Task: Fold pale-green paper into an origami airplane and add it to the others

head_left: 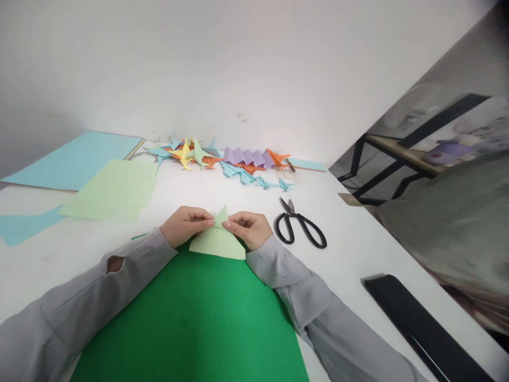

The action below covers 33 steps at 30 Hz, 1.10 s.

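Observation:
A pale green folded paper (218, 243), shaped like a triangle with a small peak on top, lies at the far edge of a dark green sheet (194, 323). My left hand (186, 225) pinches the paper's upper left edge. From the other side, my right hand (249, 228) pinches its upper right edge. The fingertips of both hands nearly meet at the peak. Grey sleeves cover both forearms.
Black scissors (300, 229) lie just right of my right hand. A pile of folded paper figures (222, 158) sits along the wall. Light green sheets (115, 190) and blue sheets (75, 160) lie at the left. A black flat object (421, 328) rests near the table's right edge.

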{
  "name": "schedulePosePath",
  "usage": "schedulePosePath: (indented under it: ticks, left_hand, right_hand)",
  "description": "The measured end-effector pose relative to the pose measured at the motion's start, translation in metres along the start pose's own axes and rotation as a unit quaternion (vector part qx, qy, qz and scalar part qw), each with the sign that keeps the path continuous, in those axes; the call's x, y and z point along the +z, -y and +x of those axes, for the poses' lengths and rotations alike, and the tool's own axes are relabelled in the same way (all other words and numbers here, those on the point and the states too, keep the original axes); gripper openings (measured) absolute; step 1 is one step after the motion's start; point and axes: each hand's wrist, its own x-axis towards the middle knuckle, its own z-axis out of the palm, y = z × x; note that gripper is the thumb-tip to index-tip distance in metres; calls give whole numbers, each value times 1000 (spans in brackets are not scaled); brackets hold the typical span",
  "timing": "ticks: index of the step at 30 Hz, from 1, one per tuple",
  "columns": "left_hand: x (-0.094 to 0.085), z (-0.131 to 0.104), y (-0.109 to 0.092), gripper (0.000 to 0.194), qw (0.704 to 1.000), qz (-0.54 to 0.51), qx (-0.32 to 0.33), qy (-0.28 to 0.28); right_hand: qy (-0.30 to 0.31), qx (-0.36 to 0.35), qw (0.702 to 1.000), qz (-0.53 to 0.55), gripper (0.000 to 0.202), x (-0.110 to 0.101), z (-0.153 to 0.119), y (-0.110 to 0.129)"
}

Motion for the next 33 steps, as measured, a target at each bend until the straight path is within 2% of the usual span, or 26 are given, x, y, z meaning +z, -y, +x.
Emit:
schedulePosePath:
  ticks: [4,10,13,19,29,33]
  left_hand:
    - [1,2,-1,24,997,-47,-61,-13]
    - [3,1,-5,29,990,-78,-102,-58]
    - [4,1,-7,30,989,-90,-104,-53]
    - [3,2,-6,44,987,-136,-81,-19]
    - [0,2,-3,40,986,-140,-86,-4]
    - [0,3,-3,36,990,-110,-88,6]
  right_hand:
    - [7,1,1000,4,30,0,-1,3]
    - [27,9,999,31,28,-2,-1,2]
    - [27,19,999,40,28,-2,0,-2]
    - [33,32,998,43,30,-4,1,-1]
    - [20,29,999,38,28,-4,0,4]
    - [25,31,998,58,26,-5,-1,6]
